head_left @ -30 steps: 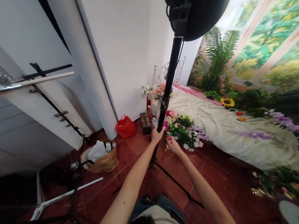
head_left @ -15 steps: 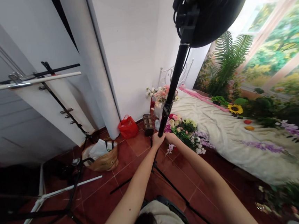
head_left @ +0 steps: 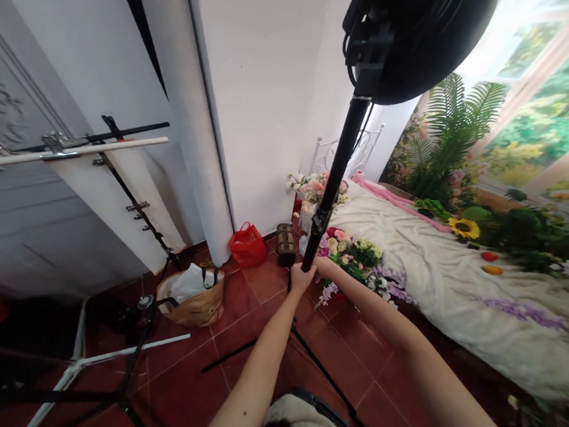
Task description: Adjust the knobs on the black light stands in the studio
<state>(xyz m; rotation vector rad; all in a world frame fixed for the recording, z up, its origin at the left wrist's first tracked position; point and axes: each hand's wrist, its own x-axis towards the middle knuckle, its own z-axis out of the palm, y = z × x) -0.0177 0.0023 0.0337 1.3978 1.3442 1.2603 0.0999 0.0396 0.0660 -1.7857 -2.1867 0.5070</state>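
A black light stand (head_left: 344,162) leans up and to the right, with a large black lamp head (head_left: 423,35) at its top. My left hand (head_left: 302,277) is wrapped round the pole low down. Right beside it, my right hand (head_left: 323,267) is closed at the same part of the pole, its fingers partly hidden. Below my hands the stand's thin black legs (head_left: 322,363) spread over the red tiled floor.
On the right is a bed with a cream blanket (head_left: 417,255), flowers (head_left: 342,245) and a sunflower (head_left: 464,228). A red bag (head_left: 248,245), small chest (head_left: 285,243) and woven bag (head_left: 200,304) sit on the floor. Another stand (head_left: 128,194) is at left.
The view has shifted a little, so the room appears further right. Both hands are still on the pole, and the lamp head shows slightly lower and further right.
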